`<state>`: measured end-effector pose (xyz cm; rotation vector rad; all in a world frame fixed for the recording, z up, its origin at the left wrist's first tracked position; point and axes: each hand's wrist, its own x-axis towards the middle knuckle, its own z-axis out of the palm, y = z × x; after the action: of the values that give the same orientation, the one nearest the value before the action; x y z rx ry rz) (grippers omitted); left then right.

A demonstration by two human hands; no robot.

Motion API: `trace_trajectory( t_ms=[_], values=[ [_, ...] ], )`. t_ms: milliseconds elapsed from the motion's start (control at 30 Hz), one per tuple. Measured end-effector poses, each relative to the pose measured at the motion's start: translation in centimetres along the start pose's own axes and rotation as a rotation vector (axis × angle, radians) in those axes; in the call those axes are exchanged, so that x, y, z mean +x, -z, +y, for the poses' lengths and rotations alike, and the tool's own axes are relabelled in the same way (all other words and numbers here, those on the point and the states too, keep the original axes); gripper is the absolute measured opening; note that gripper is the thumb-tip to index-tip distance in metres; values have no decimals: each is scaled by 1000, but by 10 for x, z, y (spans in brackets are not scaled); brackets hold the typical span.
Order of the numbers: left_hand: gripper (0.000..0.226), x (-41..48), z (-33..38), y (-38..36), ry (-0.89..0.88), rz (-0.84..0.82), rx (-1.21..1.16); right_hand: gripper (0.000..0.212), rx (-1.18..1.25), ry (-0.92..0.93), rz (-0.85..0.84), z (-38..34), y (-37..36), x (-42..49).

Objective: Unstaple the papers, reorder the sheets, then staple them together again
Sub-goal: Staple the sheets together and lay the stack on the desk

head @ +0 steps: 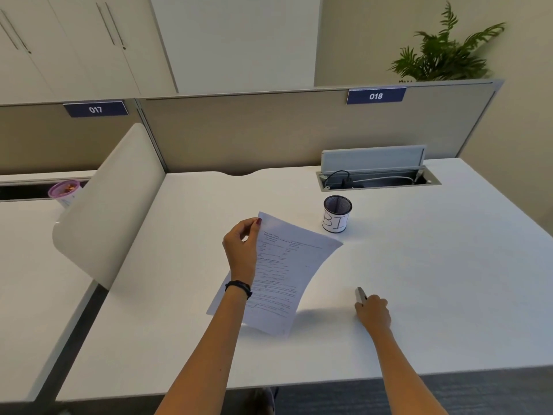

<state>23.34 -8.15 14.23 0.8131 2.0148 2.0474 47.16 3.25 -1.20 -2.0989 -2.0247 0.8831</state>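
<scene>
At desk (419, 265) | left hand (241, 247) pinches papers (284, 274) by top corner | right hand (372, 313) closed round small grey tool (360, 294) | advice: keep corner taut, work tool under staple squarely

I have one view only, from the head camera, looking forward and down across the white desk (419, 280) from its near edge. The wide lens bends the desk edges and the partition (269, 130) behind (the 018 sign (375, 96) sits near the top). Both forearms enter from the bottom, so the left hand (241, 244) and right hand (372, 311) are close below me, mid-frame. The plant (443, 52) and cabinets (59, 40) lie well beyond.
</scene>
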Motion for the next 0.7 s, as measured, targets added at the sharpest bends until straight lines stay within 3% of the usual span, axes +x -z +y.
trace_trajectory(
  t_ms=[233, 533, 700],
  values=[
    [12, -3, 1, 4, 0, -7, 0, 28, 494, -72, 170, -12, 35, 8],
    [14, -5, 6, 6, 1, 1, 2, 31, 865, 217, 304, -55, 71, 0],
    [13, -2, 8, 3, -12, -19, 15, 28, 987, 323, 233, -79, 73, -1]
  ],
)
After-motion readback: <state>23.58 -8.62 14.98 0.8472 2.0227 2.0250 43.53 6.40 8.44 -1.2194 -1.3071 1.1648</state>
